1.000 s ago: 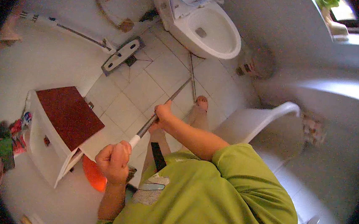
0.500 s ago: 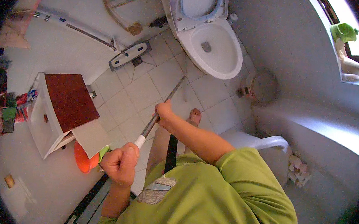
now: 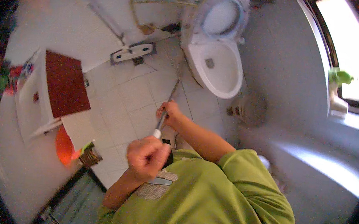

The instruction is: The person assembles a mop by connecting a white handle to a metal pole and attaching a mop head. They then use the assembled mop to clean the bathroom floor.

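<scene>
My left hand (image 3: 147, 158) is closed at the top end of a long pole, next to its white grip, close in front of my shirt. Further down, my right hand (image 3: 170, 112) wraps round the metal shaft of the pole (image 3: 161, 120). The shaft slants away over the floor, and its far end is blurred near the base of the white toilet (image 3: 197, 68). What is fixed to that end, if anything, I cannot make out. The toilet's lid is raised.
A flat mop (image 3: 132, 52) stands against the far left wall. On the left are a cabinet with a red-brown top (image 3: 65, 84), an orange bucket (image 3: 63, 147) and a dark rack (image 3: 71, 198). A round bin-like shape (image 3: 251, 109) sits right of the toilet. A green bottle (image 3: 339, 76) stands on the windowsill.
My left hand has moved right and toward my middle, so the pole stands more upright in the view. Both hands keep their hold. The whole view has turned and blurred somewhat.
</scene>
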Tool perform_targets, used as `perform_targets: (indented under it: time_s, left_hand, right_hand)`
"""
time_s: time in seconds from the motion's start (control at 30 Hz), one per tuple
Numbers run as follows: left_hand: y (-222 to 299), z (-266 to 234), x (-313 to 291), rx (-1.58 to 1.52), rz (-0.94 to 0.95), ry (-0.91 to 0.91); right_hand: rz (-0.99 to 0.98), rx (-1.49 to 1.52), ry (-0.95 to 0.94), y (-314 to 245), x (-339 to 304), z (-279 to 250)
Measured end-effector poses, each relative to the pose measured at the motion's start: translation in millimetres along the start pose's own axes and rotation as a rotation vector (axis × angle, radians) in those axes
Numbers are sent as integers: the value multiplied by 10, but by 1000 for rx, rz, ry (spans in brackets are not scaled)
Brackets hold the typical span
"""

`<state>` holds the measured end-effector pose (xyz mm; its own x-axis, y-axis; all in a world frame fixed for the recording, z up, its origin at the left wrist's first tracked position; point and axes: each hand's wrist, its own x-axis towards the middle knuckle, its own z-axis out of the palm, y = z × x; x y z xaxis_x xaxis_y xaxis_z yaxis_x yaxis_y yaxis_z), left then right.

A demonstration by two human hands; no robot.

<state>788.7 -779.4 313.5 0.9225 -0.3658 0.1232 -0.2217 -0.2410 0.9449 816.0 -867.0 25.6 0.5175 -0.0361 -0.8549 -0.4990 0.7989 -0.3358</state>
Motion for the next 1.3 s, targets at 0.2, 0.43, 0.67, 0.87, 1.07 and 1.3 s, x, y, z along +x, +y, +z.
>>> perform_targets:
  time_s: [0.2, 0.43, 0.67, 0.87, 1.07, 1.3]
  left_hand:
    - [11, 151, 102, 10, 340, -294]
    - [119, 595, 294, 5, 469, 191]
    - [-193, 1394, 304, 241, 394, 356]
    - [148, 1542, 128, 297, 602, 651]
    - [-452, 1508, -395, 492, 55, 705]
    - [-1231, 1697, -1722, 602, -620, 682]
  right_hand:
    - [235, -357, -88, -711, -467, 102]
    - [585, -377, -268, -1492, -905, 42]
    - [597, -910, -437, -1524, -1320, 167]
    - [864, -1102, -687, -2055, -1020, 14]
    - [570, -2073, -688, -2141, -1137, -352]
    - [372, -2328, -858, -2019, -694, -688]
